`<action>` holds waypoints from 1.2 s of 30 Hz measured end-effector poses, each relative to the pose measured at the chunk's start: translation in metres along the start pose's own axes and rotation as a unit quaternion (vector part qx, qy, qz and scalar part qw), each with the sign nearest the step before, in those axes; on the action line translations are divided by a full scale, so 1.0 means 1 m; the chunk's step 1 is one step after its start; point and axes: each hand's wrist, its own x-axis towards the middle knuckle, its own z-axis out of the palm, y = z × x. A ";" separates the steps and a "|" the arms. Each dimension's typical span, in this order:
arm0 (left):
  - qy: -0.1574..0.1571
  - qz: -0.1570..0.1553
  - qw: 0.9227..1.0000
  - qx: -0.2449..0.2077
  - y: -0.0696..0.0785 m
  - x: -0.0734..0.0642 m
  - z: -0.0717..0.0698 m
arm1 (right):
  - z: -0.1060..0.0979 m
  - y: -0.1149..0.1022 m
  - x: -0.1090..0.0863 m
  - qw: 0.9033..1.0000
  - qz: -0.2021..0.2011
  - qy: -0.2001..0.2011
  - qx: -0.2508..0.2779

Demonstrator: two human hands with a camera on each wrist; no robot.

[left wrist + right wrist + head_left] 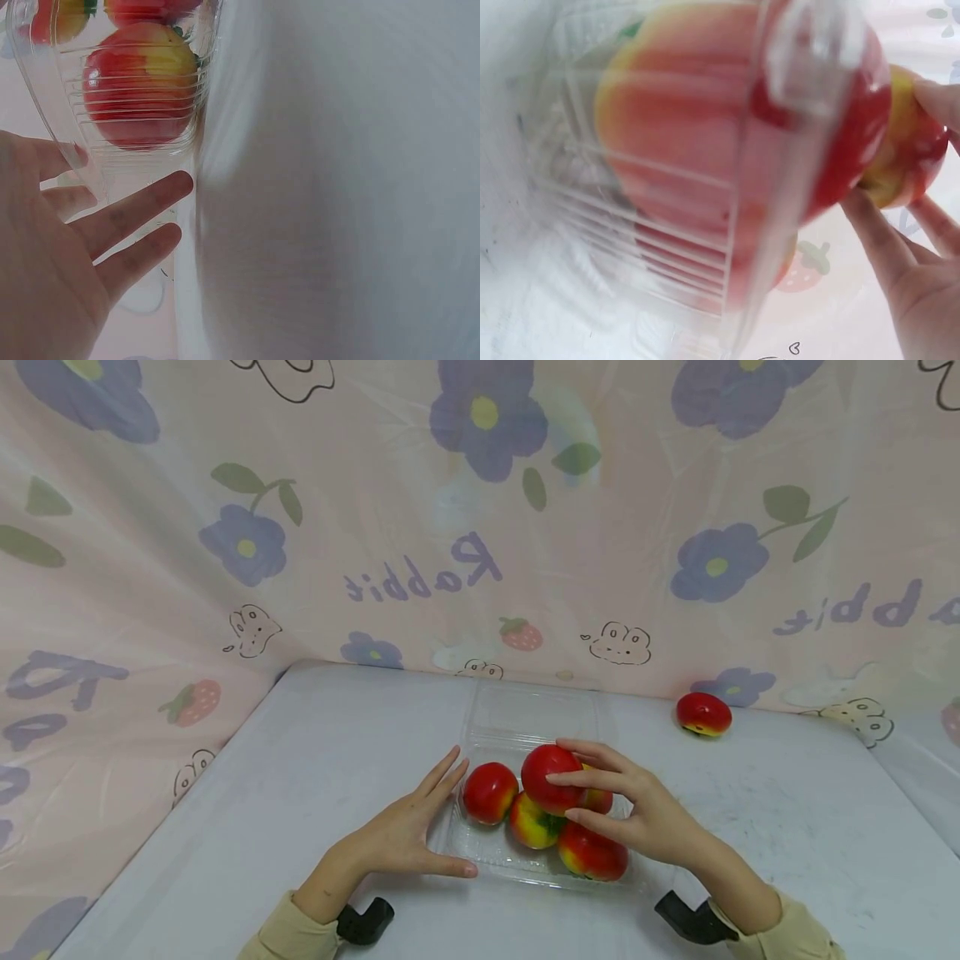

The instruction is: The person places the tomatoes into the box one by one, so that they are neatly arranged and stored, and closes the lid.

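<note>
A clear plastic clamshell box (517, 880) stands on the white table with its lid (536, 710) folded back. Inside lie several red-and-yellow toy apples, among them one at the left (490, 793) and one at the near right (594, 852). My right hand (652, 810) holds another apple (546, 777) over the box, above the others, thumb and fingers around its sides. In the right wrist view this held apple (907, 142) appears beyond the box wall. My left hand (401, 835) is spread at the box's left side; in the left wrist view its fingertips are near the ribbed wall (142, 105).
One more red apple (703, 715) lies alone at the back right of the table (787, 827). A patterned curtain (420, 510) with flowers and rabbits hangs along the back and the left side. Each wrist bears a black mount (366, 922).
</note>
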 end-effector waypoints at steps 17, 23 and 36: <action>0.004 0.000 1.000 -0.005 -0.001 0.001 0.001 | 0.004 -0.005 -0.004 0.997 -0.048 -0.044 0.033; 0.002 -0.005 1.000 -0.006 0.000 0.001 0.001 | 0.006 -0.005 -0.005 0.996 -0.045 -0.058 0.046; 0.003 -0.005 1.000 -0.006 0.000 0.001 0.001 | 0.006 -0.010 -0.005 0.990 -0.049 -0.106 0.078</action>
